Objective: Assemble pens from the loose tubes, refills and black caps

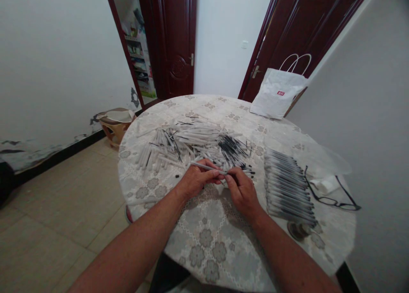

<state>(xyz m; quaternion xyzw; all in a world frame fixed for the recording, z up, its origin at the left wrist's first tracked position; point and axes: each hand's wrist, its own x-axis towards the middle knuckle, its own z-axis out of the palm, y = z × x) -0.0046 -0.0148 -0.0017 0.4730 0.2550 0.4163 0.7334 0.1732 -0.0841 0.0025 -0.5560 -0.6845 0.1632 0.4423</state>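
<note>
My left hand [200,178] is closed around a thin pale pen barrel [207,167], which points up and to the left across the fingers. At the barrel's right end, my right hand [241,188] pinches with thumb and forefinger; whatever small part lies between those fingertips is too small to make out. Just beyond both hands spreads a loose heap of whitish pen tubes [198,133], with dark thin sticks mixed in. A cluster of black pen parts [231,149] lies at the heap's right side. Right of my right hand, finished-looking pens [287,184] lie side by side in a row.
A patterned tablecloth [207,242] covers the round table. Black-framed glasses [335,202] and a small round container [298,230] lie at the right. A white paper bag [277,93] stands at the back right. A wooden stool [115,124] is beyond the left edge.
</note>
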